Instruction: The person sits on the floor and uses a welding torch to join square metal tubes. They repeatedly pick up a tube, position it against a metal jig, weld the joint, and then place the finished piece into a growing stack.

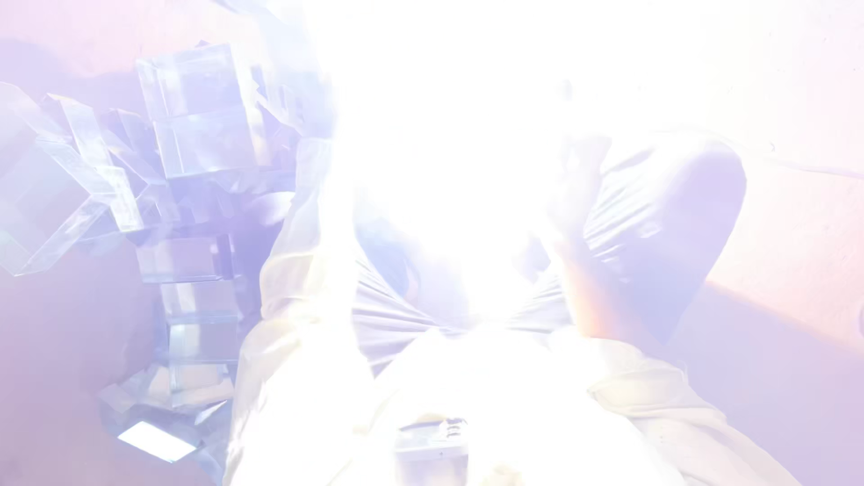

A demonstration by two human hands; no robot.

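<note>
Heavy overexposure: a white glare blows out the centre and top of the head view, so much detail is lost.

Largest visible thing: the person's own body, seated, seen from above. Pale cream sleeves (297, 297), soft wrinkled fabric, run up both sides toward the glare. Grey-lavender cloth (666, 225) is stretched smooth over a raised, rounded knee on the right, with folds fanning out near the lap.

Floor (792, 180) around is a flat, matte, pinkish surface, with a thin crack line at right.

On the left, a heap of clear glass blocks (193, 117): cube and slab shapes, sharp edges, glossy see-through faces, piled at mixed angles. Some stand upright in a rough column, others tilt on a corner. No single long axis for the pile; it stretches from top left down to bottom left, just beside the left sleeve.

Both hands sit inside the glare. Cannot tell their pose, whether spread or pinching, or what they touch.

Small greyish object (432, 439) at the lower chest, too washed out to identify.
</note>
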